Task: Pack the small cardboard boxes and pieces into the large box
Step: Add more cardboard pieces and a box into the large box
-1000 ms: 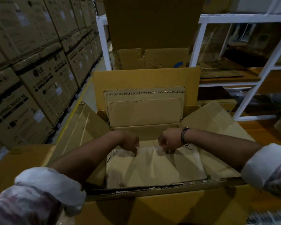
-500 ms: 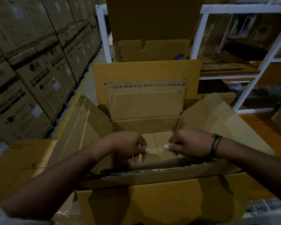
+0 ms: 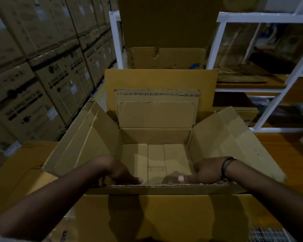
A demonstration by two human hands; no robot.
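Note:
A brown cardboard box (image 3: 156, 137) stands open in front of me, its side flaps spread left and right and its back flap upright. It sits within a larger yellow box (image 3: 164, 215), whose back flap (image 3: 161, 79) rises behind it. Flat cardboard pieces (image 3: 156, 158) line the brown box's floor. My left hand (image 3: 117, 172) and my right hand (image 3: 206, 172) hold the brown box's near flap (image 3: 161, 186) at its corrugated edge. Both thumbs lie along its inner side, pointing at each other. The fingers are mostly hidden behind the flap.
Stacked printed cartons (image 3: 42, 75) form a wall on the left. A white metal rack (image 3: 278, 84) with flat cardboard stands at the right, above a wooden surface (image 3: 287, 151). Another open box (image 3: 164, 56) stands behind. A yellow cardboard sheet (image 3: 16, 172) lies at the left.
My hands rose from the box's bottom, took the near flap and brought it toward me. They have now slid apart along its edge.

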